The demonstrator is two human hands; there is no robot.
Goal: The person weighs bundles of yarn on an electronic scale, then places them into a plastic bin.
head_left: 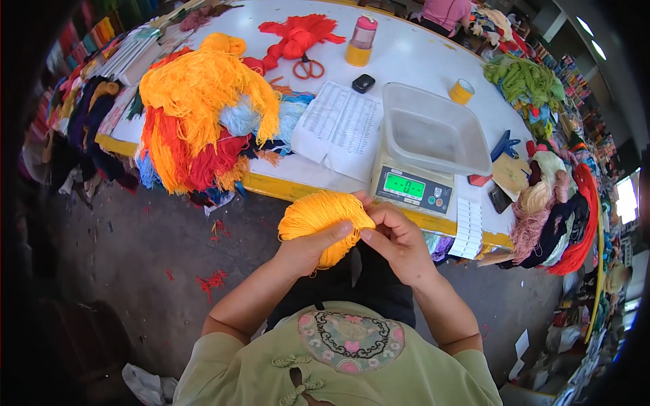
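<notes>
Grip: the left hand point(313, 247) grasps a yellow yarn bundle point(313, 218), its thumb laid across the near face; the fingers underneath are hidden. The right hand point(401, 249) has thumb and forefinger pinched at the bundle's right end, apparently on a few strands, which are too fine to confirm. The bundle is held in the air in front of the person, just short of the table edge point(284, 189).

Risk at the grip: a hard pull by the right fingers could draw loops out and tangle them. Should the left hand slacken, the bundle could drop to the floor point(257, 264), where red scraps point(212, 281) lie and could cling to it.

Just beyond the right hand stands a scale point(440, 187) with a lit green display, bearing a translucent tub point(443, 160). A knock from the knuckles could shift the tub or disturb the reading. A strip of labels point(467, 233) hangs over the edge near the right forearm; a passing sleeve could drag it off.

Further out, printed sheets point(338, 125) lie between the scale and a mixed yarn pile point(203, 88), which overhangs the edge and could slide if a trailing strand caught it. Scissors point(308, 68) lie behind the sheets, well apart from both hands; a careless reach across could nick the yarn or a finger.
</notes>
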